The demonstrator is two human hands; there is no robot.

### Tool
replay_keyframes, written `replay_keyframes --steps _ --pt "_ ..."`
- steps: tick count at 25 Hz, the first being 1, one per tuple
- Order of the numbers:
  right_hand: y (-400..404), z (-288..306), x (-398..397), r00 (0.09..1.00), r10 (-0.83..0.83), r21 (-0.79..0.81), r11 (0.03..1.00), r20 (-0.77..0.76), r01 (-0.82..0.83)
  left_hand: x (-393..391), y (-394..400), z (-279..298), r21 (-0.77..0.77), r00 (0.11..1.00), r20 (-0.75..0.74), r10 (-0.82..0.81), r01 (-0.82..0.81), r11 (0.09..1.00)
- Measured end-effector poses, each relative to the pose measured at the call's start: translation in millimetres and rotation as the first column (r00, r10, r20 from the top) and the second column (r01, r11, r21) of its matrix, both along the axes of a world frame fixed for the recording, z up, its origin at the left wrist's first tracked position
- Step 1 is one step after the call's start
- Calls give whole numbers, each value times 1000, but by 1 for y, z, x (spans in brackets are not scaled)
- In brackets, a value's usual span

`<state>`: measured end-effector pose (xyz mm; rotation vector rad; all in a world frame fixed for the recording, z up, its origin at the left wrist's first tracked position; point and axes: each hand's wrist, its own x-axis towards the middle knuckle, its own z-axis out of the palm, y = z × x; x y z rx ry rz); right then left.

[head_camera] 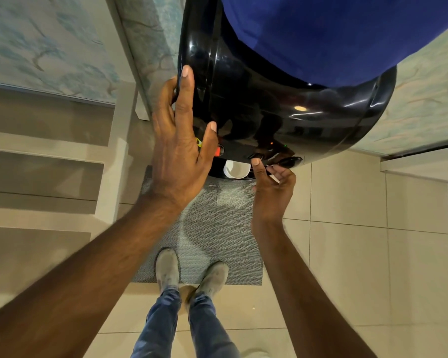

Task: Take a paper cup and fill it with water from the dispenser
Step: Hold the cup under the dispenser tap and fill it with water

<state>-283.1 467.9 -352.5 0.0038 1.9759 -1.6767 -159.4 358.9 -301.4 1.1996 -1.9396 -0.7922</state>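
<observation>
I look straight down the front of a glossy black water dispenser [282, 107] with a blue bottle [334, 34] on top. A white paper cup [236, 169] stands upright in the recess under the taps, its mouth open toward me. My left hand [179, 146] lies flat against the dispenser's left side, fingers spread, holding nothing. My right hand [272, 187] is just right of the cup, fingers curled upward, with the fingertips at a black tap lever [290, 160]. It does not touch the cup. Whether water runs is hidden.
A red tap [219, 151] shows beside my left thumb. A grey woven mat [212, 233] lies on the beige floor tiles below the dispenser, with my two shoes on its near edge. Steps [44, 177] rise at the left.
</observation>
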Motion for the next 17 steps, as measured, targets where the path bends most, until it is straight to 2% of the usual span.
replay_keyframes --steps 5,17 --pt "-8 -7 -5 999 -34 -85 996 -9 33 1 -2 -2 -47 1000 -5 2 -2 999" --pt "-14 -7 -7 997 -51 -56 997 -62 48 0 -1 -2 5 999 -39 4 -3 1000"
